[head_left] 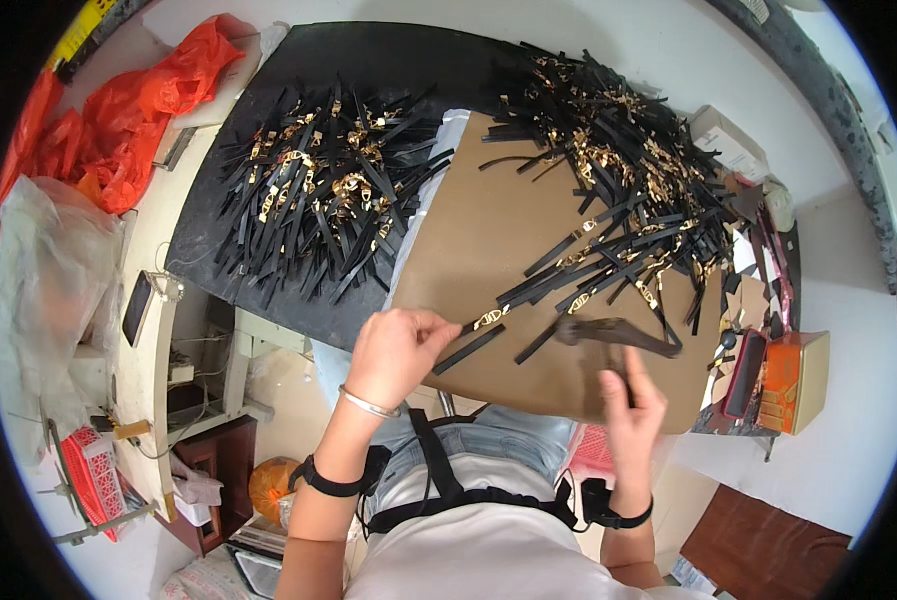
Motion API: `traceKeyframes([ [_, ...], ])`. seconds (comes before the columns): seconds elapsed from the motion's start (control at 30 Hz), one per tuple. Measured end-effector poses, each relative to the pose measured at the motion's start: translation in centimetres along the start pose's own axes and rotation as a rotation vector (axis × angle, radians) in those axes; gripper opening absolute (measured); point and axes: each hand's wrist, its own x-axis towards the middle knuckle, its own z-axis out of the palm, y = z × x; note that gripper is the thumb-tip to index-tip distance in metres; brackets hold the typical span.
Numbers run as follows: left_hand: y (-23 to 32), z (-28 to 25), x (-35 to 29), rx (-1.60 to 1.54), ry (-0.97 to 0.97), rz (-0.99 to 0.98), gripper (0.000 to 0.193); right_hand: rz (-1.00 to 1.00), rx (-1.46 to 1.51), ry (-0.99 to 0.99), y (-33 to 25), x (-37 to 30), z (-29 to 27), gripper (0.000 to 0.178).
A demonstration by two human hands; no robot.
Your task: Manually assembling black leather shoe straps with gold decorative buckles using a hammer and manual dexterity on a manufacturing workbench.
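Observation:
My left hand (400,352) is closed in a pinch at the end of a black strap (471,328) with a gold buckle (491,317), which lies on the brown board (448,235). A short black strap piece (468,350) rests just below it. My right hand (632,400) is wrapped round the handle of a hammer (623,335), whose dark head looks motion-blurred above the board. Several loose straps with gold buckles (578,300) lie between the hammer and a large heap of straps (628,150) at the upper right.
On the black tabletop (268,60), a second pile of buckled straps (318,190) lies left of the board. A phone (744,372) and an orange box (794,382) stand at the right edge. Red plastic bags (128,130) and a white side table (158,330) are at the left.

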Motion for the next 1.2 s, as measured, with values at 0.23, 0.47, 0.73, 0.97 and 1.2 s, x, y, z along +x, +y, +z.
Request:
traceKeyframes([
  [0.23,0.3,-1.0,1.1,0.271,0.198,0.147,0.014,0.454,0.342,0.092,4.3,-1.1,-3.9,0.048],
  [0.47,0.2,-7.5,6.3,0.189,0.523,0.189,0.016,0.496,0.432,0.073,4.4,-1.0,-3.8,0.048],
  [0.73,5.2,4.9,7.2,0.189,-0.055,0.232,0.026,0.453,0.397,0.069,5.2,-1.4,-3.5,0.047],
  [0.97,5.5,8.9,9.3,0.247,0.010,0.272,0.028,0.382,0.311,0.084,4.8,-1.4,-3.4,0.044],
  [1.2,8.1,9.4,8.9,0.193,-0.067,0.035,0.024,0.352,0.272,0.088,4.9,-1.5,-3.4,0.044],
])
